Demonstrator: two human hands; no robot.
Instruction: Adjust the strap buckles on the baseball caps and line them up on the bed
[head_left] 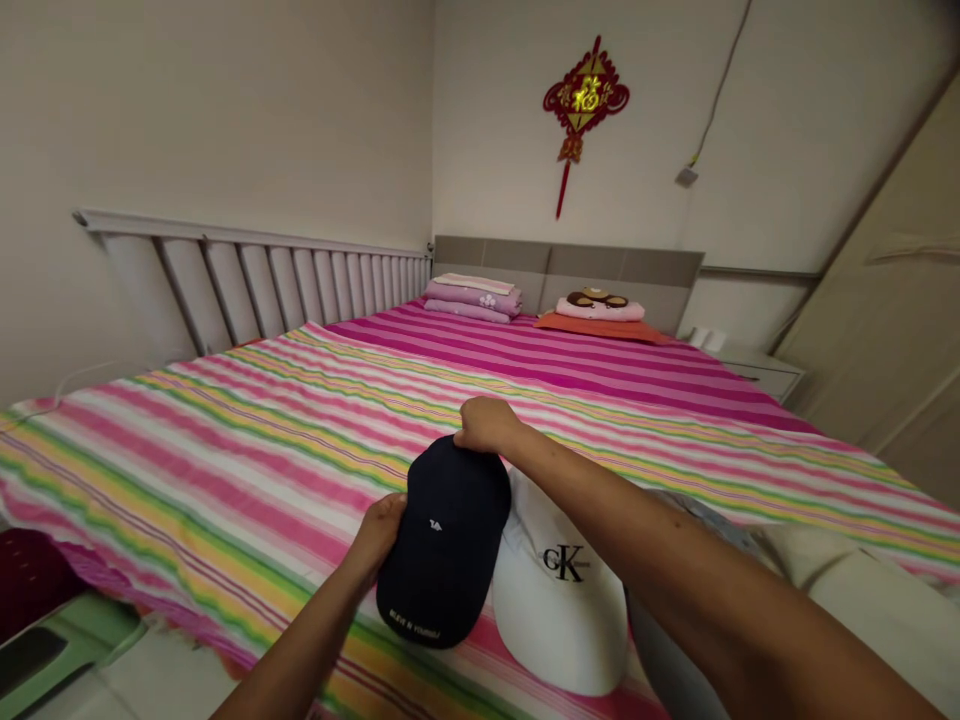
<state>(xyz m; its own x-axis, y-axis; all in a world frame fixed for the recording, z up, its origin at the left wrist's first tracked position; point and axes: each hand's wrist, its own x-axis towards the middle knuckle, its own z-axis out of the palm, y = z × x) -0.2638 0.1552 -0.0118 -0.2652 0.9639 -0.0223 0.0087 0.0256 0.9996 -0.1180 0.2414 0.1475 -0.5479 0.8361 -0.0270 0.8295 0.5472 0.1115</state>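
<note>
A: Hands?
B: Right hand (486,425) pinches the dark cap (450,550) at its far edge; left hand (382,525) pinches its left side.
A: Cap resting?
B: On the striped bed (300,400) or just above it, can't tell. White cap (555,620) lies just right, clear of both hands. Grey thing (660,670) past it, partly hidden.
A: Progress?
B: Partway, I'd judge: white cap down, dark one not yet released.

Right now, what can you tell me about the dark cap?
The dark navy cap looks like cloth, with a small white emblem in front and pale lettering along its brim, which points toward the viewer. The left hand holds its side, the right hand its far end. It is over the striped cover, beside the white cap.
</note>
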